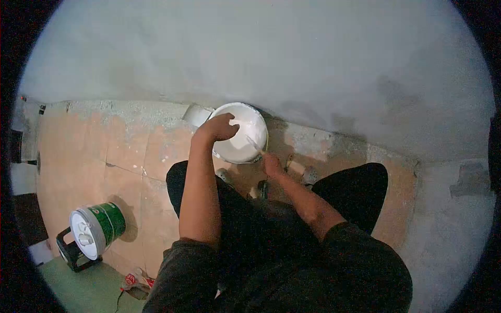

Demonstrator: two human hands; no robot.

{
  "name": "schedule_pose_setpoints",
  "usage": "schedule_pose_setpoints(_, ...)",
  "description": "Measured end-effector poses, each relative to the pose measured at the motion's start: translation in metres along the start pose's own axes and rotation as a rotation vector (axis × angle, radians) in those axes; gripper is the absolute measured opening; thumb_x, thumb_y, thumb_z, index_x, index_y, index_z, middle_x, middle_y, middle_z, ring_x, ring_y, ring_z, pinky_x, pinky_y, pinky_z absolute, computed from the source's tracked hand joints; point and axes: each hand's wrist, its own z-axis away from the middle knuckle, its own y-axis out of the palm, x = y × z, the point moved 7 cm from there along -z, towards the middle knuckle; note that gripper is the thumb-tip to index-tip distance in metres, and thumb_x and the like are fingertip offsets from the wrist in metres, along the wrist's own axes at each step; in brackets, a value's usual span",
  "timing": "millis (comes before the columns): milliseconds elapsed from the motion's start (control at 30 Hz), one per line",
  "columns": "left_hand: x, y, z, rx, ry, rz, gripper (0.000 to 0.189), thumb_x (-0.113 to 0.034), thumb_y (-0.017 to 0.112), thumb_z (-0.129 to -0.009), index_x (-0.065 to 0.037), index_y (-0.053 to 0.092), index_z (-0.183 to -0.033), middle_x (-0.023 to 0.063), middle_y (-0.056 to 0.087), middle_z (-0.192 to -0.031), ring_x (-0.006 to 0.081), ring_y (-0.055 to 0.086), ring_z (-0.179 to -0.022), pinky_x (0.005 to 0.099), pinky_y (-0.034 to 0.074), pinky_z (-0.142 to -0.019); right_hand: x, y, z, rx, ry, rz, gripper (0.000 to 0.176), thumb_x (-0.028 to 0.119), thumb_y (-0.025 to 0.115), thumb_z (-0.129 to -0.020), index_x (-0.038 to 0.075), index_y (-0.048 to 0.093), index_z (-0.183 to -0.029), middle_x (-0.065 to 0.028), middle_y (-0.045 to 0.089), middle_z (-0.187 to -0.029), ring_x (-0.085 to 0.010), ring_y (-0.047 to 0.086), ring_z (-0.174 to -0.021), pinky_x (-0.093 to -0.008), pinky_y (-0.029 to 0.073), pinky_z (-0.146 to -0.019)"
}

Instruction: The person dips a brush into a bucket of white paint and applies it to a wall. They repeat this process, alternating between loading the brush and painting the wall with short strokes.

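Observation:
A white bucket (264, 130) of creamy white paste stands on the floor against the wall. My left hand (222, 128) is over its left side, with thumb and fingers curled above the paste; I cannot tell what is in its grip. Just left of that hand, a flat grey plate (196, 115) shows beside the bucket, partly hidden by the wrist. At the bucket's near right rim, my right hand (272, 165) is closed round the handle of a narrow putty knife (254, 144). The knife's blade points into the bucket, over the paste.
A grey plastered wall (261, 57) runs behind the bucket. On the left, a green and white bucket (108, 224) lies tilted by a black stand (78, 258). A red and white wrapper (136, 284) lies lower left. My knees flank the bucket on the tan floor (125, 151).

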Motion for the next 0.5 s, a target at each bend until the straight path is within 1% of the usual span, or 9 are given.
schedule_pose_setpoints(33, -0.005, -0.002, 0.002, 0.000, 0.005, -0.001, 0.058, -0.038, 0.057, -0.088, -0.003, 0.046, -0.133, 0.0239, 0.058, -0.121, 0.0354, 0.057, -0.111, 0.0407, 0.045, -0.096, -0.006, 0.002, 0.003, 0.071, 0.091, 0.033, 0.018, 0.016, 0.047, -0.090, 0.000, 0.053, -0.095, -0.0212, 0.059, -0.082, -0.0388, 0.060, -0.076, -0.0487, 0.046, -0.067)
schedule_pose_setpoints(67, -0.009, -0.002, 0.002, 0.030, -0.011, 0.000, 0.058, -0.037, 0.055, -0.087, -0.002, 0.047, -0.133, 0.0219, 0.054, -0.127, 0.0348, 0.052, -0.118, 0.0399, 0.041, -0.100, -0.006, 0.000, 0.004, 0.066, 0.093, 0.035, 0.018, 0.016, 0.047, -0.090, 0.000, 0.053, -0.095, -0.0212, 0.059, -0.082, -0.0388, 0.060, -0.076, -0.0487, 0.046, -0.067)
schedule_pose_setpoints(133, -0.017, -0.005, 0.009, 0.056, -0.040, 0.013, 0.060, -0.038, 0.052, -0.086, -0.002, 0.046, -0.133, 0.0200, 0.048, -0.136, 0.0337, 0.047, -0.125, 0.0388, 0.037, -0.105, -0.034, 0.010, 0.016, 0.012, 0.524, -0.652, 0.017, 0.014, 0.047, -0.090, -0.002, 0.052, -0.094, -0.0206, 0.058, -0.077, -0.0382, 0.060, -0.072, -0.0485, 0.046, -0.065)
schedule_pose_setpoints(167, -0.015, -0.002, 0.007, 0.057, -0.040, 0.015, 0.060, -0.038, 0.052, -0.086, -0.002, 0.046, -0.133, 0.0200, 0.048, -0.136, 0.0337, 0.047, -0.125, 0.0388, 0.037, -0.105, -0.040, 0.012, 0.017, 0.013, 0.525, -0.651, 0.017, 0.014, 0.047, -0.090, -0.002, 0.052, -0.094, -0.0206, 0.058, -0.077, -0.0382, 0.060, -0.072, -0.0485, 0.046, -0.065)
schedule_pose_setpoints(233, -0.012, 0.001, -0.001, 0.040, 0.003, 0.007, 0.060, -0.038, 0.052, -0.086, -0.002, 0.045, -0.134, 0.0199, 0.048, -0.136, 0.0337, 0.047, -0.125, 0.0389, 0.037, -0.105, -0.027, 0.007, 0.011, 0.101, 0.118, 0.103, 0.022, 0.017, 0.047, -0.090, -0.003, 0.051, -0.096, -0.0227, 0.059, -0.083, -0.0381, 0.061, -0.077, -0.0485, 0.046, -0.066)
schedule_pose_setpoints(333, -0.008, 0.004, -0.006, 0.041, -0.001, 0.010, 0.060, -0.037, 0.052, -0.086, -0.002, 0.046, -0.134, 0.0201, 0.049, -0.135, 0.0340, 0.048, -0.124, 0.0390, 0.037, -0.104, 0.002, -0.020, 0.023, 0.012, 0.008, 0.200, 0.020, 0.015, 0.048, -0.090, -0.003, 0.050, -0.099, -0.0240, 0.058, -0.088, -0.0376, 0.061, -0.082, -0.0487, 0.047, -0.068)
schedule_pose_setpoints(400, -0.010, 0.000, -0.001, 0.040, -0.015, 0.006, 0.060, -0.037, 0.052, -0.086, -0.002, 0.046, -0.134, 0.0200, 0.049, -0.135, 0.0338, 0.048, -0.124, 0.0390, 0.038, -0.104, -0.006, -0.011, 0.016, -0.008, 0.008, 0.252, 0.021, 0.015, 0.046, -0.090, -0.003, 0.053, -0.098, -0.0239, 0.061, -0.088, -0.0388, 0.062, -0.082, -0.0492, 0.049, -0.068)
schedule_pose_setpoints(467, -0.011, -0.001, -0.003, -0.006, 0.053, 0.008, 0.057, -0.037, 0.054, -0.089, 0.000, 0.047, -0.132, 0.0244, 0.058, -0.121, 0.0361, 0.057, -0.112, 0.0416, 0.045, -0.096, 0.002, -0.014, 0.018, -0.022, 0.009, 0.304, 0.023, 0.015, 0.044, -0.090, -0.003, 0.056, -0.098, -0.0238, 0.063, -0.088, -0.0399, 0.064, -0.082, -0.0497, 0.051, -0.068)
schedule_pose_setpoints(500, -0.009, 0.000, -0.005, -0.005, 0.052, 0.008, 0.057, -0.037, 0.054, -0.089, 0.000, 0.047, -0.132, 0.0244, 0.058, -0.121, 0.0361, 0.057, -0.112, 0.0416, 0.045, -0.096, 0.003, -0.018, 0.020, -0.065, 0.032, 0.220, 0.025, 0.016, 0.043, -0.091, -0.002, 0.056, -0.099, -0.0243, 0.063, -0.089, -0.0405, 0.063, -0.082, -0.0501, 0.051, -0.069)
